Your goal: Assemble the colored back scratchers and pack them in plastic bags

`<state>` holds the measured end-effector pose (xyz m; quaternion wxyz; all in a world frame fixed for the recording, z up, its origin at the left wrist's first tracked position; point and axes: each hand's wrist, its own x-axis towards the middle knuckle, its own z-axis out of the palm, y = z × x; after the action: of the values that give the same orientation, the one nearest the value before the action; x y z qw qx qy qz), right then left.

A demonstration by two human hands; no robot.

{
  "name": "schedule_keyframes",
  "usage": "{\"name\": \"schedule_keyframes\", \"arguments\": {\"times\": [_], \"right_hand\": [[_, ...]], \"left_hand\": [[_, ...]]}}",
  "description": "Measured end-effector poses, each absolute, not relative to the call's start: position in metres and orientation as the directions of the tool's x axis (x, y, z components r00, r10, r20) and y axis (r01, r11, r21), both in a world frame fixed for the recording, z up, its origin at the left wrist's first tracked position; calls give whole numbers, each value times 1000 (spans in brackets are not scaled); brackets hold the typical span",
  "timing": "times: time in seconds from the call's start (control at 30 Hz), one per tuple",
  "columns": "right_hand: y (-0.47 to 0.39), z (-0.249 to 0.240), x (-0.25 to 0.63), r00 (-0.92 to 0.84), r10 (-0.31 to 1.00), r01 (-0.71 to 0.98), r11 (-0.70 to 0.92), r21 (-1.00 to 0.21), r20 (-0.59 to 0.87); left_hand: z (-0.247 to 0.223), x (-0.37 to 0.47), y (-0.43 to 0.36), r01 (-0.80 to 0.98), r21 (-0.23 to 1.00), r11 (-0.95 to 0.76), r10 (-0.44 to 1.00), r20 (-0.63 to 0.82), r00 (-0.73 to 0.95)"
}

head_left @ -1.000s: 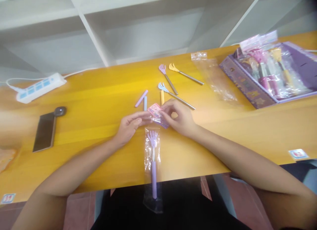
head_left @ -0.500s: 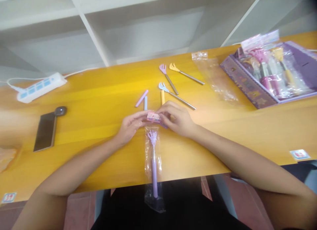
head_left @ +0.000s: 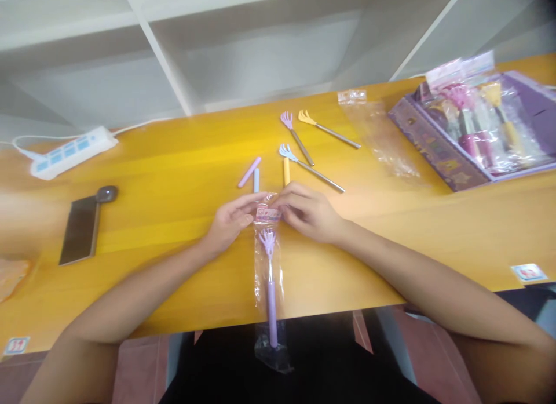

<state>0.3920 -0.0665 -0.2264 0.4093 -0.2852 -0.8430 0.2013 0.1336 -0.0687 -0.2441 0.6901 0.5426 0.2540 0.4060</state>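
A clear plastic bag (head_left: 257, 276) with a printed pink label (head_left: 268, 213) lies lengthwise in front of me, its lower end past the table's front edge. Inside it is a purple back scratcher (head_left: 271, 311), claw toward the label. My left hand (head_left: 230, 224) holds the bag's top at the left of the label, fingers stretched and thumb close beneath. At the right side, my right hand (head_left: 310, 213) pinches the bag's top with bent fingers. Beyond the hands lie a blue back scratcher (head_left: 313, 169), a purple one (head_left: 297, 138), a yellow one (head_left: 330, 133), and loose purple (head_left: 249, 172), blue (head_left: 256, 179) and yellow (head_left: 286, 171) handle sleeves.
At the right stands a purple display box (head_left: 443, 152) with several bagged back scratchers (head_left: 499, 120). An opened plastic bag (head_left: 382, 131) lies beside it. To the left are a power strip (head_left: 73, 153), a phone-like dark slab (head_left: 79, 230) and a small dark round object (head_left: 106, 194).
The label now lies flatter and lower, facing up between my hands, and clear film shows above it. My right fingertips have shifted slightly left along the bag's top.
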Motion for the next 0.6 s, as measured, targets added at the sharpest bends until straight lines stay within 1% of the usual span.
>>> {"name": "schedule_keyframes", "arguments": {"times": [0.13, 0.23, 0.3, 0.37, 0.47, 0.53, 0.6], "right_hand": [[-68, -228, 395, -538, 600, 380, 799, -465, 591], [-69, -228, 396, -579, 548, 396, 836, -379, 604], [-70, -228, 396, -570, 548, 404, 836, -371, 612], [-70, -228, 395, -491, 609, 447, 790, -420, 622], [-69, -229, 393, -346, 734, 497, 672, -549, 584], [-67, -230, 392, -343, 770, 474, 636, -609, 537], [-65, -230, 390, -361, 772, 431, 636, -640, 524]], "left_hand": [[-243, 134, -69, -280, 958, 66, 838, 100, 536], [-242, 135, -69, -274, 960, 58, 837, 103, 538], [-241, 135, -69, -275, 960, 51, 833, 111, 542], [-241, 135, -69, -272, 961, 50, 833, 110, 543], [-240, 134, -69, -267, 962, 62, 824, 102, 557], [-239, 135, -69, -269, 961, 65, 812, 105, 574], [-238, 138, -70, -265, 963, 53, 814, 113, 571]]}}
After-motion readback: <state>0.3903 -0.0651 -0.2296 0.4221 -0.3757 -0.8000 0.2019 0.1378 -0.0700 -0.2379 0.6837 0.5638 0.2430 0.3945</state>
